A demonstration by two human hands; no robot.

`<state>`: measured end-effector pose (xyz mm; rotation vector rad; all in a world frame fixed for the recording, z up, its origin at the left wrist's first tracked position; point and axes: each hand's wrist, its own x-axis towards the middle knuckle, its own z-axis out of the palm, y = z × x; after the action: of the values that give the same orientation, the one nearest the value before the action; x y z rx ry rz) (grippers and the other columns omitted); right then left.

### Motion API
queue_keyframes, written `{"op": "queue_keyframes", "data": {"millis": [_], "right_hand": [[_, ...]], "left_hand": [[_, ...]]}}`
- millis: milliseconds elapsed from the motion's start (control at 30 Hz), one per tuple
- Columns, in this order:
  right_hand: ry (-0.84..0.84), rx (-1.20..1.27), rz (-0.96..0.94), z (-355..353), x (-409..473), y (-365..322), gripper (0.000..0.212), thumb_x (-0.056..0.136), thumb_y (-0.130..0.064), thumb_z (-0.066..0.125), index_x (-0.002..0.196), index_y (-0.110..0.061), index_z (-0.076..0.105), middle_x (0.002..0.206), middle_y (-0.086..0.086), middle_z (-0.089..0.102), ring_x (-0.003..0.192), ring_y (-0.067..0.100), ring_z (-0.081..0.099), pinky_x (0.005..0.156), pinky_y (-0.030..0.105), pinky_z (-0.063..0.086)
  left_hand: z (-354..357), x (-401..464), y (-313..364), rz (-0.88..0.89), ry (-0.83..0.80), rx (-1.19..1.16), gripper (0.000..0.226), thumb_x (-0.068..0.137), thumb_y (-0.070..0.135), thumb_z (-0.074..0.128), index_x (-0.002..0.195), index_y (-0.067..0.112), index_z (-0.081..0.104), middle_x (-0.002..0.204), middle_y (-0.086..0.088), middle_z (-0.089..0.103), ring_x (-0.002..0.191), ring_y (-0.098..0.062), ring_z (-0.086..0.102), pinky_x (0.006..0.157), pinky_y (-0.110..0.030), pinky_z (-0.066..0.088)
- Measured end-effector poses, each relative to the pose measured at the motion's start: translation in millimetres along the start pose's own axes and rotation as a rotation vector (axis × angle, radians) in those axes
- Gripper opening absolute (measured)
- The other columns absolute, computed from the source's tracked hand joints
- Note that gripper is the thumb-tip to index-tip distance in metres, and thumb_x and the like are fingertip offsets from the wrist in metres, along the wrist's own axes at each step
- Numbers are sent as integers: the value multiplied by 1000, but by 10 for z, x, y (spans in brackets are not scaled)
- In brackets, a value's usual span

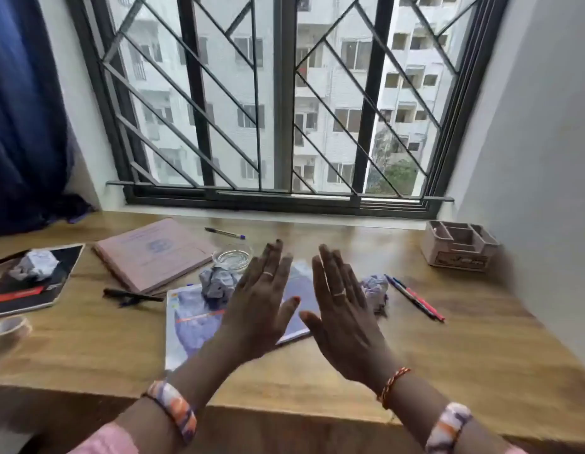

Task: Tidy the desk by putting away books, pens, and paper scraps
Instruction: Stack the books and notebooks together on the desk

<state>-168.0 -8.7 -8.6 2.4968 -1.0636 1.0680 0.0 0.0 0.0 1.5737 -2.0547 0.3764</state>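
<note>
My left hand and my right hand are raised side by side above the wooden desk, fingers spread, holding nothing. Under them lies a blue-covered book, partly hidden. A crumpled paper ball rests on its far edge, a second paper ball lies to the right, and a third paper ball sits on a black notebook at the left. A pink book lies behind. A black pen, a blue pen and red and blue pens lie loose.
A pink desk organiser stands at the back right near the wall. A small glass bowl sits mid-desk. A roll of tape is at the left edge. A barred window and a blue curtain are behind.
</note>
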Motion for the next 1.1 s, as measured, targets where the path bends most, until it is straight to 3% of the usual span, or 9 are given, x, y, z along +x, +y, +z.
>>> {"op": "queue_keyframes", "data": {"millis": [67, 200, 267, 333, 433, 533, 800, 967, 1100], "right_hand": [[-177, -8, -56, 200, -183, -227, 78, 91, -40, 43, 145, 2, 4, 153, 19, 10, 144, 21, -11, 115, 36, 6], [-524, 17, -49, 667, -497, -623, 94, 88, -42, 40, 137, -14, -36, 148, 6, -36, 130, 4, -40, 111, 34, -13], [-568, -31, -3, 741, -528, -740, 76, 88, -43, 36, 148, -6, 7, 155, 14, 2, 143, 5, -8, 111, 30, -9], [-604, -69, 22, 761, -545, -842, 63, 84, -47, 31, 131, -11, 53, 140, 9, 48, 132, 14, 43, 110, 32, 11], [-582, -56, 52, 822, -580, -855, 61, 82, -49, 29, 116, -14, 66, 127, 3, 61, 116, 16, 59, 98, 35, 46], [-513, -75, 61, 859, -595, -861, 60, 83, -48, 30, 116, -14, 66, 126, 5, 62, 115, 17, 60, 87, 40, 55], [-608, -106, 88, 824, -575, -894, 60, 85, -49, 29, 120, -15, 63, 130, 4, 59, 118, 17, 57, 90, 39, 53], [-637, -114, 133, 795, -577, -905, 69, 85, -57, 27, 131, -12, 53, 136, 4, 52, 125, 17, 52, 97, 40, 48], [-642, 74, 399, 865, -512, -827, 100, 72, -82, 6, 149, -18, 5, 157, -5, 3, 145, 8, 3, 118, 30, 5]], "left_hand": [[107, -378, -192, -100, -271, 72, 71, 94, 45, 33, 148, 11, 1, 153, -5, -19, 146, -23, -10, 115, -28, -10], [232, -1014, -547, -252, -574, 168, 76, 93, 46, 32, 147, 6, -4, 157, -15, -9, 146, -24, -8, 118, -33, -1], [186, -1233, -680, -299, -576, 168, 74, 93, 47, 30, 148, 6, 0, 157, -14, -8, 146, -24, -7, 119, -33, 1], [132, -1424, -799, -315, -530, 115, 74, 90, 53, 19, 148, 8, 10, 157, -11, 1, 146, -24, 1, 118, -31, 4], [61, -1551, -817, -339, -437, 87, 79, 88, 58, 8, 140, 7, 38, 149, -11, 33, 138, -30, 33, 112, -29, 15], [86, -1573, -753, -381, -353, 66, 57, 85, 39, 34, 122, 4, 60, 129, -14, 59, 115, -33, 59, 97, -31, 28], [106, -1488, -728, -496, -303, -18, 54, 79, 37, 34, 114, 11, 66, 121, -10, 65, 110, -30, 62, 90, -43, 49], [15, -1374, -830, -347, -373, 62, 47, 75, 38, 39, 98, 12, 71, 100, -6, 73, 87, -27, 69, 72, -36, 55], [-54, -1291, -903, -173, -354, 72, 37, 74, 45, 43, 77, 20, 70, 74, 5, 70, 64, -22, 65, 63, -27, 47]]}}
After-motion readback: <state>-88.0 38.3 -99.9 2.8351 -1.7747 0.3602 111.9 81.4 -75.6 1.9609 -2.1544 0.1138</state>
